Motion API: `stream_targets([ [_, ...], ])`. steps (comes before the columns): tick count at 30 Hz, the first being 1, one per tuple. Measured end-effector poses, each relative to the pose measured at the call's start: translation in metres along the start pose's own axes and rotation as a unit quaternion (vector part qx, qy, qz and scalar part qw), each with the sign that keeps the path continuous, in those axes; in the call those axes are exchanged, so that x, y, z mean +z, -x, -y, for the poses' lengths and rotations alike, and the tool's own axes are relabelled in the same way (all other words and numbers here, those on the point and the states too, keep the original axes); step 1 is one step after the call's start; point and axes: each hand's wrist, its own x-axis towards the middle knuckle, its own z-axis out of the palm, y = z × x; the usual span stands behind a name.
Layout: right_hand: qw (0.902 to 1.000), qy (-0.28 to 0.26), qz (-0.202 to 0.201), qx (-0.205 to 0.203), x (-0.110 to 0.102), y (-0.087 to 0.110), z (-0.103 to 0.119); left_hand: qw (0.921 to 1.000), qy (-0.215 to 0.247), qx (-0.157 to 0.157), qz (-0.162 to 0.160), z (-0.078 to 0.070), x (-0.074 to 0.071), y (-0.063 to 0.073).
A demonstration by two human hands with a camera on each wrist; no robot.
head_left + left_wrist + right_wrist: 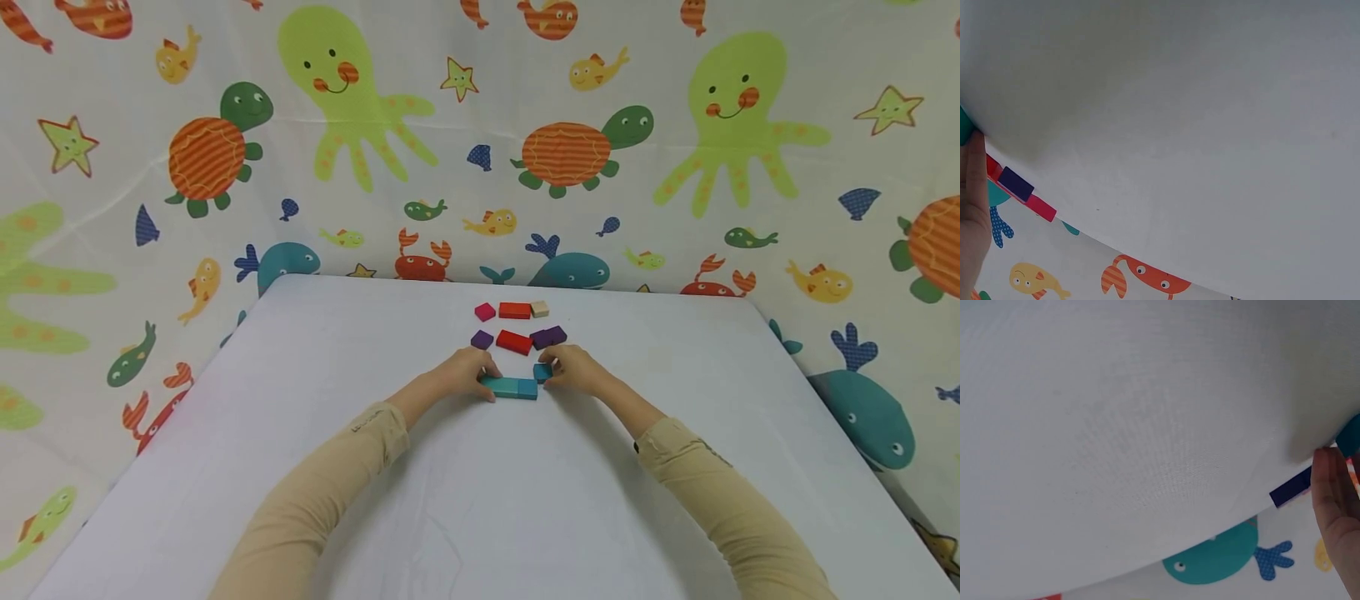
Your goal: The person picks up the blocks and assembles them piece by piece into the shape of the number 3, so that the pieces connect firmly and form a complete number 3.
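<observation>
My left hand (467,372) grips the left end of a long teal block (502,387) lying on the white table, thumb on the near side and fingers on the far side. Against that block's right end sits a blue block (528,390). A smaller blue block (542,372) is pinched by my right hand (576,370), just behind and right of the row. In the left wrist view only the edge of the teal block (965,128) shows beside the fingers. The right wrist view catches part of a blue block (1350,436) at the fingertips.
Behind the hands lie a purple block (482,339), a red block (514,342) and dark purple blocks (548,337). Farther back are a pink block (485,312), another red block (514,311) and a cream block (540,309). A sea-animal patterned cloth (495,179) hangs beyond the table (465,517).
</observation>
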Motion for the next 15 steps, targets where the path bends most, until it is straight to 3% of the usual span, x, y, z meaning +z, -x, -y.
stream_targets([
  [15,0.9999,-0.003,0.007,0.014,0.0006,-0.0050,-0.0010,1.0000,0.002,0.003,-0.006,0.0007,-0.0006,0.0015],
])
